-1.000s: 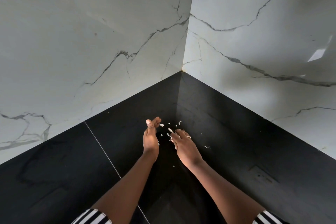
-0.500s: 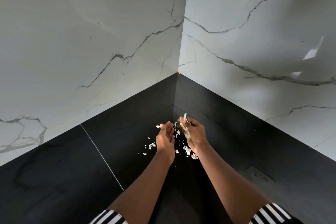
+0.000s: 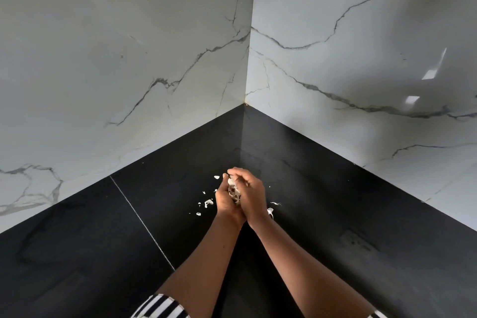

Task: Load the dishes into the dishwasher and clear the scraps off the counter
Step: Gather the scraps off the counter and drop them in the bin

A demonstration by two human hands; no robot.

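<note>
Head camera: at the inside corner of a black counter [image 3: 103, 253], a person's left hand [image 3: 224, 205] and right hand [image 3: 254, 192] are pressed together at the heels. The fingers of both curl around a clump of pale scraps [image 3: 233, 190] held between the palms. The right hand's fingers arch over the top of the clump, while the left hand cups it from the side. Whether the hands rest on the counter cannot be told. Loose pieces [image 3: 208, 202] lie scattered on the counter just left of the hands, and a few more sit just beside the right wrist. A thin pale seam [image 3: 142, 222] crosses the counter to the left. White, grey-veined marble walls [image 3: 129, 46] meet behind. Striped sleeves [image 3: 160, 307] edge the bottom of the frame.
</note>
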